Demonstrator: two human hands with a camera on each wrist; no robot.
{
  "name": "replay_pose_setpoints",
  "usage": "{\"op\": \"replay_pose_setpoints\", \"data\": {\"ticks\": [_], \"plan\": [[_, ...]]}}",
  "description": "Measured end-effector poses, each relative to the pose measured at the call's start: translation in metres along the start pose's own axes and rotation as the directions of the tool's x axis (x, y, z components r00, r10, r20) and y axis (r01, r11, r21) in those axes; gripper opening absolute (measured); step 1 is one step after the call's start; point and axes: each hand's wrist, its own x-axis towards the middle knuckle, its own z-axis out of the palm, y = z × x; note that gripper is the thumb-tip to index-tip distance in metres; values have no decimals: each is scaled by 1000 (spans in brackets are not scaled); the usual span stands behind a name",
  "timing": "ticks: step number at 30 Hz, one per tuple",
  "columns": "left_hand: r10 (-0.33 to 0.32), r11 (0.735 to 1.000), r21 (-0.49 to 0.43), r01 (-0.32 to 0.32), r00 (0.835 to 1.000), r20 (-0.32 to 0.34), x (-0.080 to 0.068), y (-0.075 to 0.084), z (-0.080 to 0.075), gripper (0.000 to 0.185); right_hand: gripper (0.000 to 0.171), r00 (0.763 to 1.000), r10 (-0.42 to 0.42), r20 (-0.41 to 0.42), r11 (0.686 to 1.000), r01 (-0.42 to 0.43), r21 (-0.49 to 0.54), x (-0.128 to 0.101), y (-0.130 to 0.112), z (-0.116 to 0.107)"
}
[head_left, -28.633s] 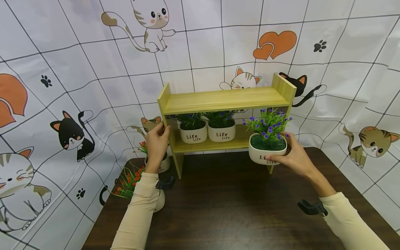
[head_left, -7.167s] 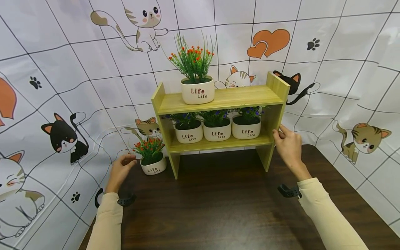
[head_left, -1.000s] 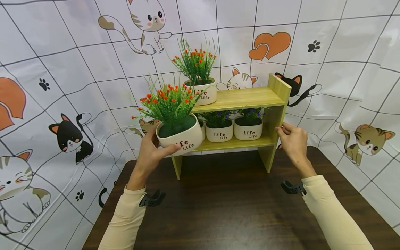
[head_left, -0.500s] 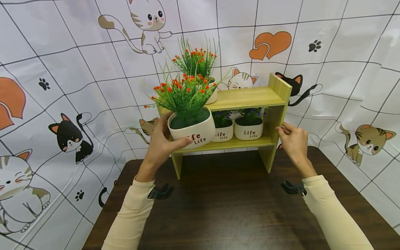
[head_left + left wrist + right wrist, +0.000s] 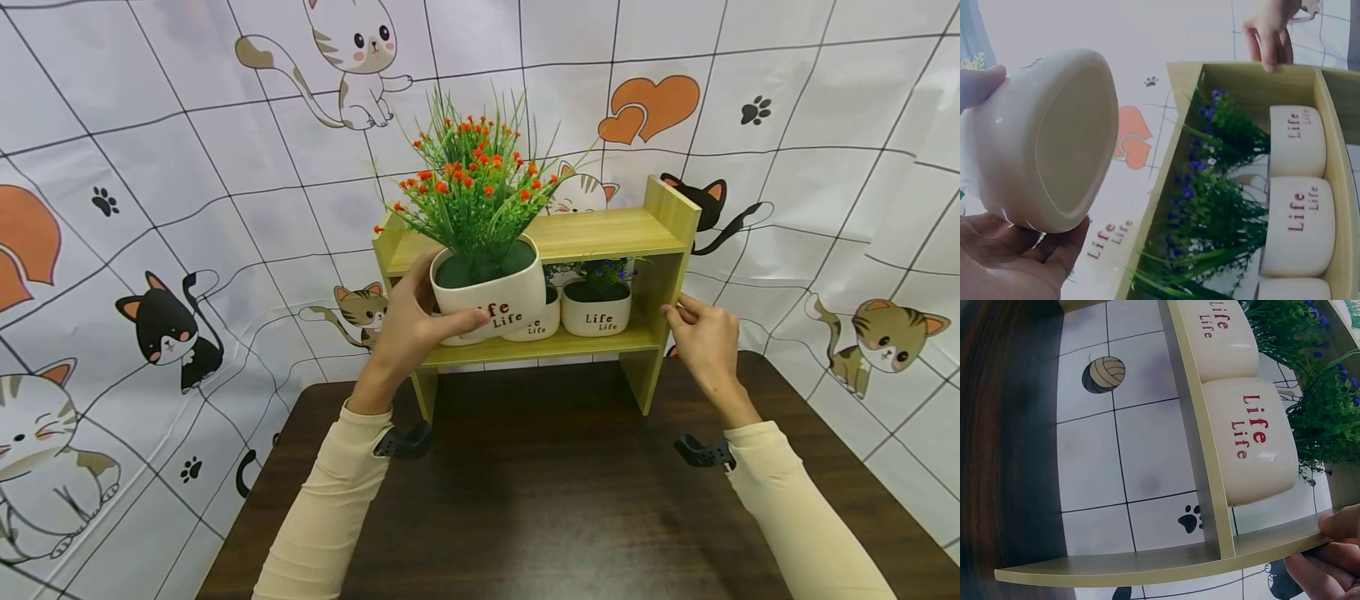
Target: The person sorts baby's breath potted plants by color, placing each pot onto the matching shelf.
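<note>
Left hand [image 5: 408, 325] was curled around a white pot of orange flowers [image 5: 489, 287], held upright in the air before the wooden shelf's [image 5: 600, 233] left front edge, while the right hand [image 5: 697, 337] was seen pinching the shelf's right side panel.

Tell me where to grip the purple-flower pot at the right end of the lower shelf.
Grip the pot by its smooth white sides, coming from the front: the upper shelf blocks the top, the side panel crowds its right, and the stems are too flimsy.
</note>
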Motion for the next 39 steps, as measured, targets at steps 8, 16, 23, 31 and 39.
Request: {"op": "replay_pose_setpoints", "data": {"ticks": [8,16,23,31,39], "plan": [[41,999,-10,-41,999,12,17,8,12,73,30,1000,3,3,1000,-3,0,0,0,-1],[15,1000,5,-15,1000,5,34,20,21,85,31,1000,6,11,1000,-6,-12,0,1,-1],[-12,1000,-8,12,1000,0,50,24,32,89,31,1000,-3,4,1000,3,-13,1,4,0],[-8,1000,-22,8,1000,-1,66,24,47,88,29,999,-43,-11,999,43,-11,1,4,1],[-44,998,31,45,999,-26,84,24,61,92,31,999,-54,-4,998,54,-14,0,4,-1]]}}
